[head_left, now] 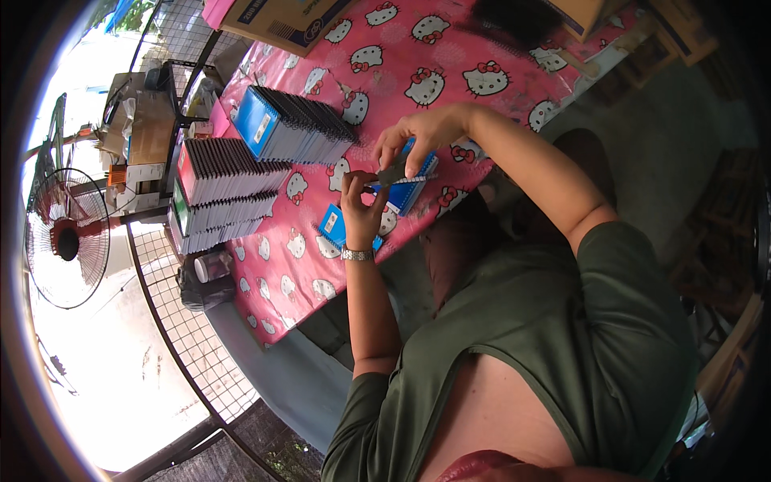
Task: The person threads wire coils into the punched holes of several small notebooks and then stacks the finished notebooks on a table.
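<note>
Both my hands meet over the near edge of a pink patterned table. Between their fingertips is a small dark grey-green flat piece [392, 172], whose kind I cannot make out. My left hand [361, 210], with a metal watch at its wrist, pinches it from the left. My right hand [426, 136] comes from the right, its fingers curled over the piece and its thumb pointing down. Right below them lie blue spiral notebooks [405, 198], partly covered by the hands. Another blue spiral notebook [332, 225] lies beside my left wrist, partly hidden by it.
Left on the pink tablecloth [301, 277] stand tall stacks of spiral notebooks: a blue-covered stack [309, 132] and a red-and-green-covered stack [229, 189]. A cardboard box [281, 24] sits at the far edge. Beyond the table's left side are a fan [68, 238] and wire mesh.
</note>
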The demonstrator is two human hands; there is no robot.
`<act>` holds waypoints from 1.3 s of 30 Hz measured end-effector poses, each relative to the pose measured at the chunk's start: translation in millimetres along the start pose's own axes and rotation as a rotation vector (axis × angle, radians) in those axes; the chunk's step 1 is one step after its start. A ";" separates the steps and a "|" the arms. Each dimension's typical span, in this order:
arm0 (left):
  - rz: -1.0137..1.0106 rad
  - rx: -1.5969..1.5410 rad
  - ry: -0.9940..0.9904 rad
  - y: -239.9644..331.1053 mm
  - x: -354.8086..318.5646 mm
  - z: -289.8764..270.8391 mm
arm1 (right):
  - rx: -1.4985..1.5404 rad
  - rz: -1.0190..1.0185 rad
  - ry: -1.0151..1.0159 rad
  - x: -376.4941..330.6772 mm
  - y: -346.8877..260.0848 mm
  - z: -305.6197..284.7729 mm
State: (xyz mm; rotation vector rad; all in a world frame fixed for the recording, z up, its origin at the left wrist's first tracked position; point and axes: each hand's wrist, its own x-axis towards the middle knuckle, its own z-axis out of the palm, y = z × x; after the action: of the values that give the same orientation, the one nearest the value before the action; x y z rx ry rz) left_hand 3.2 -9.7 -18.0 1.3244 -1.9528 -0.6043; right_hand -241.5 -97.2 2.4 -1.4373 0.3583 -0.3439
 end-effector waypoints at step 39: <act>-0.100 -0.335 0.324 -19.0 -23.1 30.5 | -0.796 -0.174 0.940 -83.4 41.6 109.0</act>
State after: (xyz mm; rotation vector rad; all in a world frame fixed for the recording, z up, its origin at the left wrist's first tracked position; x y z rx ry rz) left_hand -2.8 4.6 -57.9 1.2245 -1.4606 -0.6835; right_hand -268.1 40.9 -25.5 -2.0139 1.2344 -1.1146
